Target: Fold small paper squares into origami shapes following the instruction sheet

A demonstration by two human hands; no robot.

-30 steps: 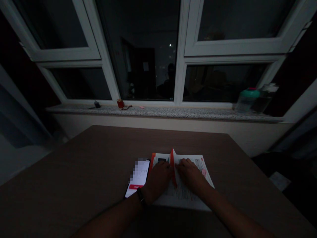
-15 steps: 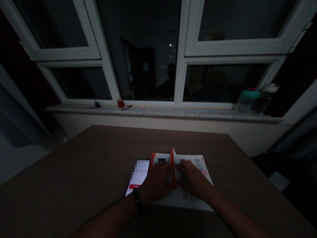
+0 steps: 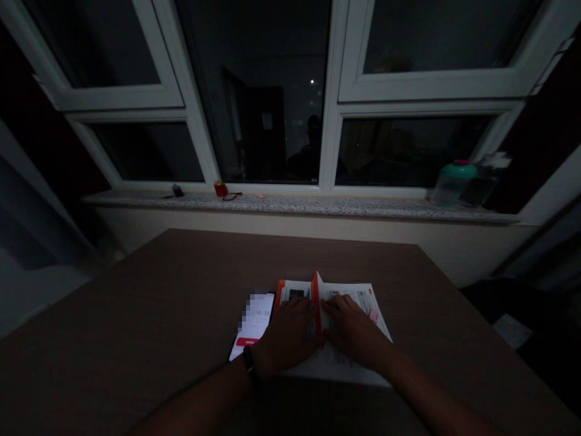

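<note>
An open book or booklet point(image 3: 336, 372) with printed pages and orange-red edges lies on the table. Near its middle a narrow folded page point(image 3: 316, 290), red on its left face and white on its right, stands upright. My left hand point(image 3: 293, 333), a dark band on its wrist, rests over the left page, its fingers bent against the fold's red side. From the other side my right hand point(image 3: 354, 330) presses the fold with curled fingers. Both thumbs come together at the fold's near end; their exact contact is dim. A lit phone point(image 3: 252, 327) lies beside my left wrist, partly covered by it.
The brown table point(image 3: 204, 278) reaches toward a stone windowsill point(image 3: 295, 204). On the sill stand a small red jar point(image 3: 220, 189), a small dark bottle point(image 3: 177, 191) and a clear jug with a teal top point(image 3: 454, 181). A dark chair-like shape point(image 3: 540, 339) is at the right.
The phone's clock has gone from 10:32 to 10:33. My hands and the book stay almost exactly where they were.
</note>
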